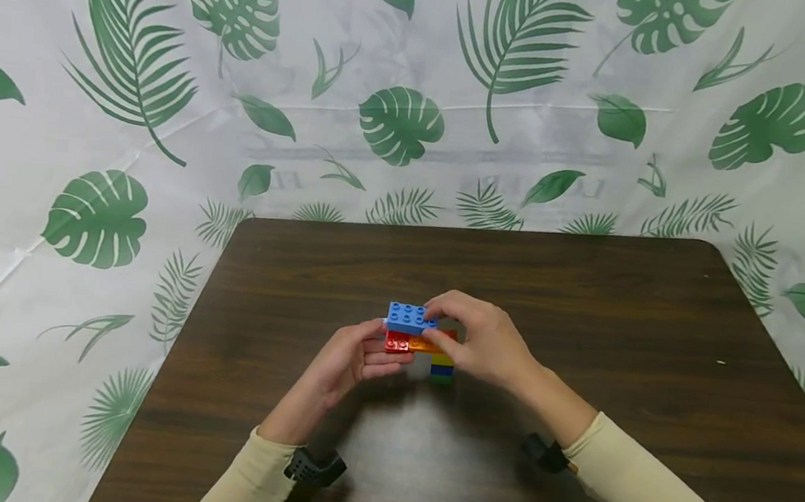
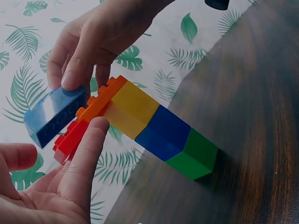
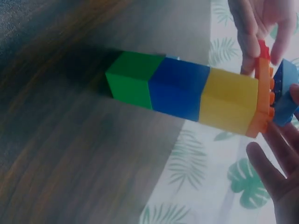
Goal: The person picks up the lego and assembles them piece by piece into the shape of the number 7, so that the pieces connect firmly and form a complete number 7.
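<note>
The right hand (image 1: 485, 342) pinches a light blue brick (image 1: 405, 318) between thumb and fingers, near the middle of the head view. The left hand (image 1: 345, 360) is spread, its fingers straight under the red brick (image 1: 396, 343) and its thumb apart from them. The light blue brick is tipped over the bumps of the red brick and the orange brick (image 2: 102, 101); I can't tell if it touches them. To fit it well, I think, make it flat, line up the bumps, then push straight down. The red end sticks out left with no brick below, so the left fingers should push up there, or the tower could tip. Under the orange come yellow (image 2: 133, 109), dark blue (image 2: 164, 132) and green (image 2: 196, 155) bricks, standing on the brown table (image 1: 280, 278).
</note>
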`<state>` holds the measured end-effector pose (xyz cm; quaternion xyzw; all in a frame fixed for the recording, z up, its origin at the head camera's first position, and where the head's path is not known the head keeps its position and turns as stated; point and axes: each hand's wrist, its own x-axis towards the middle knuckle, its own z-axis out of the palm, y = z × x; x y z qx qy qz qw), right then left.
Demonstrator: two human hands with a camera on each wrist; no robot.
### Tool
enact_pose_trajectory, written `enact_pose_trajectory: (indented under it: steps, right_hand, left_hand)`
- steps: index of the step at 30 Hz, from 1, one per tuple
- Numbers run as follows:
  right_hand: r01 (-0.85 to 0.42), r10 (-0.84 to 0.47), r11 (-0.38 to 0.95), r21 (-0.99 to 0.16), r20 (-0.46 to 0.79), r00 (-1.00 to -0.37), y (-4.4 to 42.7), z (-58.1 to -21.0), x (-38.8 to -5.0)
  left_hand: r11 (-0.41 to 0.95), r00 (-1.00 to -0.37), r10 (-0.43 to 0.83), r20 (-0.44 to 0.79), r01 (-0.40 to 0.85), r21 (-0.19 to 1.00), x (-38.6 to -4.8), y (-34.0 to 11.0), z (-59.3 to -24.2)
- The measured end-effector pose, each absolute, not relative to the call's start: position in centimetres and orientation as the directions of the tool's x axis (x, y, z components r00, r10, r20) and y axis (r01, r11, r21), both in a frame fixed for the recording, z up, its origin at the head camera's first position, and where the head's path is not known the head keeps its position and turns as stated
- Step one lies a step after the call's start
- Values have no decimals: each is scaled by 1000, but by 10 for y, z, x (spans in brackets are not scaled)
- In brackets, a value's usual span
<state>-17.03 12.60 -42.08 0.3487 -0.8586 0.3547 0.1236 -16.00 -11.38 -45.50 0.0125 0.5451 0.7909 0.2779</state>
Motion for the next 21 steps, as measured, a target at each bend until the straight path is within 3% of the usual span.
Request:
enact_pose_trajectory:
  steps: [6,12,17,21]
  right_hand:
    - [-697,-529,530,-483,454,-717,123,-425,-167]
    - [-691,-515,507,-515,462,-722,123,-428,-166]
    - [-562,-412,495,-662,391,-823,121,-429,-166]
    - [-353,-326,500,-790,206,-923,118,-433,-168]
  left_hand:
    - [-275,-842,469,-266,-426,862,-161,-115,-452]
    - [-270,-847,473,-243,-401,876,-163,-115,-453]
    - [-235,-857,455,-242,-377,896,-163,-113,-453]
    - [-218,-861,447,-244,-369,903,-163,-112,-451]
